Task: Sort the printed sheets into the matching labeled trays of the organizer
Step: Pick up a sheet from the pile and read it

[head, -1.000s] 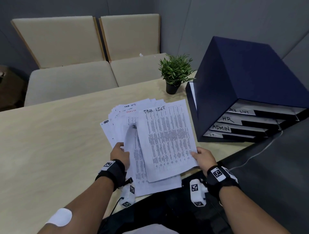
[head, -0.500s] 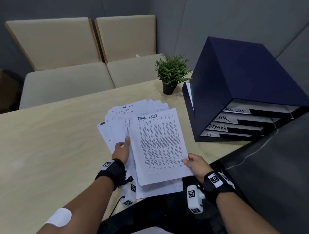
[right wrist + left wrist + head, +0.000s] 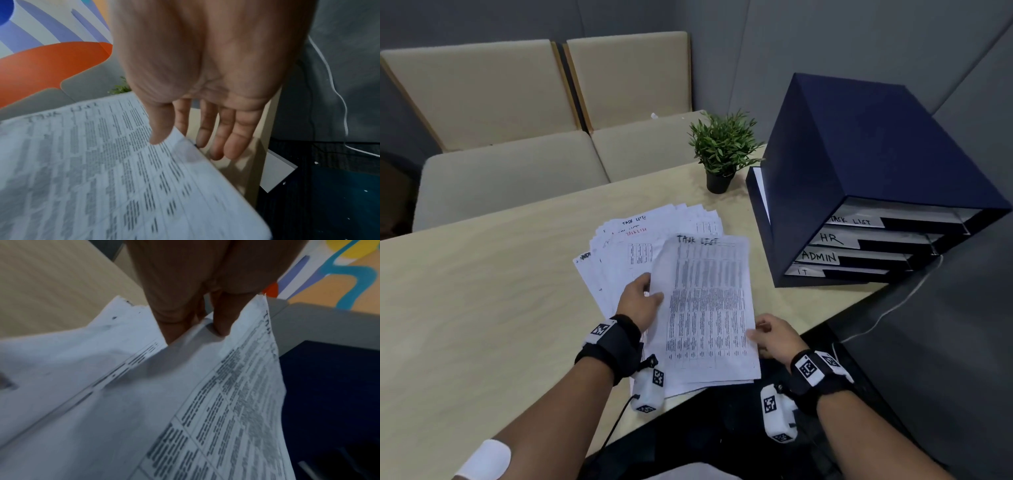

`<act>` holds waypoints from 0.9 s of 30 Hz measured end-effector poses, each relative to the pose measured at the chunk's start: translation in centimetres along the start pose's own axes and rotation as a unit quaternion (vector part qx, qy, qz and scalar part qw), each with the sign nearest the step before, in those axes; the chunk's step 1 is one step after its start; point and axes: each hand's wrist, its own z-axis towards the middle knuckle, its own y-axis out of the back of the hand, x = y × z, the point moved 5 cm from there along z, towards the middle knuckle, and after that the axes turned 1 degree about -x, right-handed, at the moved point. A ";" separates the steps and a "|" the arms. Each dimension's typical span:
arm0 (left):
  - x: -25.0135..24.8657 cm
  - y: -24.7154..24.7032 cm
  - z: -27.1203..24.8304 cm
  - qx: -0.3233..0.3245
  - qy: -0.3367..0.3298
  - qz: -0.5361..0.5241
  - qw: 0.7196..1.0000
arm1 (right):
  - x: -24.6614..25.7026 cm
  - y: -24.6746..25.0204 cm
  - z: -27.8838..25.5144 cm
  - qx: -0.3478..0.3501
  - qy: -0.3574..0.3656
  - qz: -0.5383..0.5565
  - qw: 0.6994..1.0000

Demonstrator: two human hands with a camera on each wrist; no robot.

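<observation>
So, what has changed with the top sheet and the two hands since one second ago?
The top TASK LIST sheet swung toward the person, upright now. The left hand moved from the pile's lower left to this sheet's left edge and grips it. The right hand, which pinched its right edge, has loosened, fingers straight. The pile, organizer and plant stayed.

Black wristbands [image 3: 616, 339] — white coded tags, perhaps cameras
</observation>
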 end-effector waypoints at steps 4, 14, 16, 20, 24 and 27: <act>-2.7 0.7 -0.8 0.042 -0.045 -0.073 0.995 | 3.1 1.7 -1.0 -0.032 0.037 0.093 0.994; -5.7 -1.2 -2.2 0.059 -0.018 -0.187 0.980 | 8.1 5.5 -3.7 0.010 0.079 0.228 0.971; -6.6 -2.6 -2.8 0.066 -0.021 -0.186 0.980 | 8.0 7.3 -4.6 0.008 0.095 0.211 0.973; -8.4 -6.3 -3.6 0.091 -0.023 -0.174 0.980 | 5.9 11.6 -5.3 -0.025 0.095 0.220 0.971; -10.9 -11.9 -4.9 0.130 -0.017 -0.169 0.977 | 3.7 17.0 -6.7 -0.066 0.103 0.222 0.967; -12.5 -15.2 -5.7 0.142 -0.014 -0.171 0.975 | 2.5 20.5 -7.1 -0.092 0.096 0.241 0.961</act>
